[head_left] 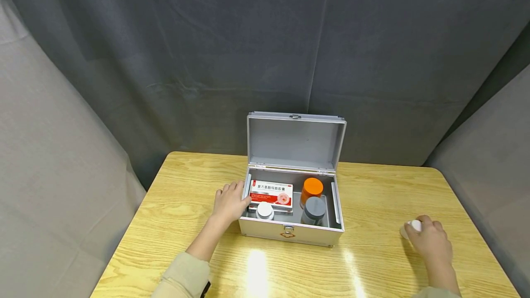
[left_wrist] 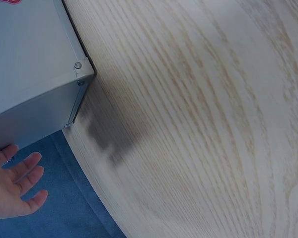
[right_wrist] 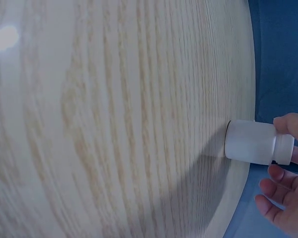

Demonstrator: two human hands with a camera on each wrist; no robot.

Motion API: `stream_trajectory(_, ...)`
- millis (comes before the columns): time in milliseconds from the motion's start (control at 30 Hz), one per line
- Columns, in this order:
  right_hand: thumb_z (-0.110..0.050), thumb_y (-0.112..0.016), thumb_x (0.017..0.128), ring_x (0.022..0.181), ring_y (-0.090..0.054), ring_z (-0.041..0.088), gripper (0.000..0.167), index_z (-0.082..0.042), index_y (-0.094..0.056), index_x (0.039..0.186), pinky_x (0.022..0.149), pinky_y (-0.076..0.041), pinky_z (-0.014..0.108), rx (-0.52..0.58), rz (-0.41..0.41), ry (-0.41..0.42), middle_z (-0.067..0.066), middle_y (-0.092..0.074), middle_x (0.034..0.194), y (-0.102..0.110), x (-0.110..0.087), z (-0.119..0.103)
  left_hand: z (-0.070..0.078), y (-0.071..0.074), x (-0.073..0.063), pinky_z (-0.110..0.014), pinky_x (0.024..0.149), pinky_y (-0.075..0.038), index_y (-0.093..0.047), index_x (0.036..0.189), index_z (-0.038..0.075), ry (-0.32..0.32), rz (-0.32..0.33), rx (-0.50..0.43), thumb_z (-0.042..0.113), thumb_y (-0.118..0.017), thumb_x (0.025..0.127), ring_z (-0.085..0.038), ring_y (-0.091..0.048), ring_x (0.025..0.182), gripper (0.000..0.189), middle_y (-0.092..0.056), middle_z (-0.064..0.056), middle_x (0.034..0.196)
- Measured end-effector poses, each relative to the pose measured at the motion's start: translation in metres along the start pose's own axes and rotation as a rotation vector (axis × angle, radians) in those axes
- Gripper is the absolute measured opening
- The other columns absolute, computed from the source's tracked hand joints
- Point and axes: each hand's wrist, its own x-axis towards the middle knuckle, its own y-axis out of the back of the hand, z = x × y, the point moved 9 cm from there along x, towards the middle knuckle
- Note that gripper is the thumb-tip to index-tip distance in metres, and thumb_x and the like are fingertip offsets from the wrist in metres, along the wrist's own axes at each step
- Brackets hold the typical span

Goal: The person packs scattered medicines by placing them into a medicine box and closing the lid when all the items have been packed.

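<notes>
My right hand point(head_left: 432, 241) grips a small white pill bottle point(right_wrist: 251, 142) near its cap, thumb on one side and fingers on the other. The bottle is upright, with its base right at the tabletop. At the left side of a silver medicine case point(head_left: 265, 231), my left hand point(head_left: 231, 201) rests against the rim, thumb over the edge. Its other fingers point(left_wrist: 27, 178) are spread loosely outside the wall. Inside the open case are a red and white medicine box point(head_left: 271, 193), a white-capped bottle point(head_left: 265, 210), an orange-capped bottle point(head_left: 311, 188) and a grey-capped bottle point(head_left: 314, 208).
The case's lid point(head_left: 296, 139) stands raised at the back. Both hands work over a wooden table point(head_left: 372, 197). A dark curtain point(head_left: 207, 59) hangs behind the table, with pale cloth point(head_left: 54, 174) on the left and grey cloth point(head_left: 492, 151) on the right.
</notes>
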Motion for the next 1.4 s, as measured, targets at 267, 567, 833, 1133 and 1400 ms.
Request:
stream_trajectory(267, -0.045, -0.041, 0.092, 0.093, -0.046, 0.054, 0.064, 0.01, -0.034, 0.124, 0.062, -0.043, 0.053, 0.013, 0.015, 0.011, 0.036, -0.037, 0.108, -0.001, -0.001, -0.001, 0.0, 0.0, 0.0, -0.052, 0.096, -0.029, -0.039, 0.137, 0.009, -0.001, 0.004, 0.0, 0.04, -0.049, 0.088, -0.034, -0.041, 0.121, 0.059, -0.048, -0.015, 0.131)
stream_trajectory(567, -0.044, -0.041, 0.092, 0.092, -0.047, 0.054, 0.063, 0.01, -0.034, 0.124, 0.062, -0.043, 0.053, 0.018, 0.007, 0.003, 0.036, -0.038, 0.108, -0.001, 0.0, 0.0, 0.0, -0.001, 0.001, -0.051, 0.095, -0.03, -0.04, 0.136, 0.009, -0.004, 0.012, 0.011, 0.04, -0.049, 0.088, -0.033, -0.042, 0.119, 0.058, -0.049, -0.015, 0.13)
stream_trajectory(833, -0.042, -0.042, 0.092, 0.092, -0.047, 0.053, 0.061, 0.01, -0.036, 0.123, 0.062, -0.042, 0.053, 0.02, 0.047, 0.017, 0.036, -0.039, 0.109, 0.005, -0.001, -0.005, 0.0, -0.001, 0.001, -0.052, 0.096, -0.03, -0.04, 0.136, 0.009, -0.009, 0.015, 0.017, 0.04, -0.049, 0.088, -0.034, -0.042, 0.119, 0.058, -0.049, -0.015, 0.129)
stream_trajectory(1133, -0.032, -0.05, 0.09, 0.083, -0.051, 0.046, 0.047, 0.009, -0.044, 0.113, 0.058, -0.042, 0.052, 0.024, 0.191, 0.126, 0.032, -0.045, 0.099, 0.025, -0.003, -0.033, -0.001, -0.001, 0.002, -0.052, 0.096, -0.029, -0.04, 0.136, 0.01, -0.007, 0.017, 0.021, 0.04, -0.049, 0.088, -0.033, -0.042, 0.119, 0.058, -0.049, -0.014, 0.129)
stream_trajectory(1400, -0.029, -0.053, 0.089, 0.076, -0.053, 0.043, 0.044, 0.009, -0.047, 0.109, 0.055, -0.042, 0.05, 0.044, 0.26, 0.211, 0.03, -0.046, 0.094, 0.041, -0.008, -0.064, 0.0, 0.0, 0.002, -0.051, 0.095, -0.03, -0.041, 0.135, 0.01, -0.012, 0.02, 0.023, 0.041, -0.05, 0.088, -0.033, -0.043, 0.117, 0.057, -0.05, -0.014, 0.128)
